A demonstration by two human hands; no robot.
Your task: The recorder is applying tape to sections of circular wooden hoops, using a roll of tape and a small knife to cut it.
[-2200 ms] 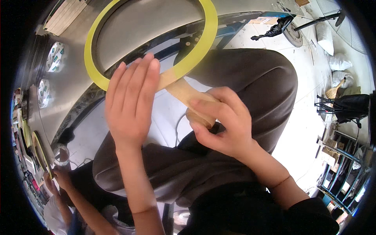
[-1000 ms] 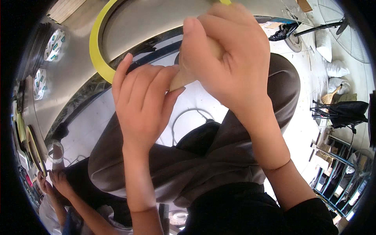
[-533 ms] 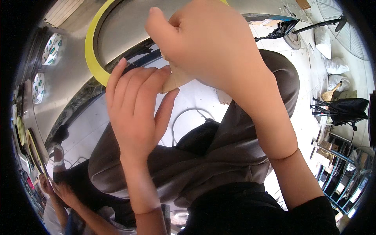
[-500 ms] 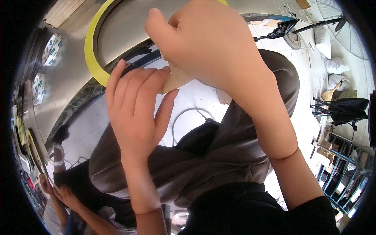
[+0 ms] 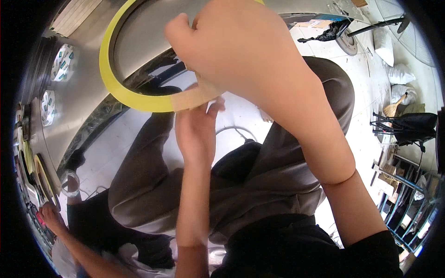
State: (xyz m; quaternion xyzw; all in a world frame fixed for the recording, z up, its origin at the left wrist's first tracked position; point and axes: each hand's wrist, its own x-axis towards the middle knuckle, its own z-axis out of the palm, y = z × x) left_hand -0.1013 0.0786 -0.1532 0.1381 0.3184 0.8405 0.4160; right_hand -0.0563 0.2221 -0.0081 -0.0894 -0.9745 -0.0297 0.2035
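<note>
We noted the yellow ring [image 5: 121, 88] lying on the grey metal table [image 5: 88, 78], a tan tape strip [image 5: 197, 96] lapped over its near edge. Right hand [image 5: 236, 51] was curled on the strip, pinching it; left hand [image 5: 197, 132] sat under it, fingers narrow and touching. One patch looked taped; most of the ring showed bare. A co-worker's hand [image 5: 50, 215] was well apart.

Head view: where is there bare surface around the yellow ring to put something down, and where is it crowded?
Bare metal lies inside the yellow ring and on the grey sheet between the ring and the two round labelled discs. It is crowded at the ring's lower edge, where the right hand and left hand press tan tape.
</note>
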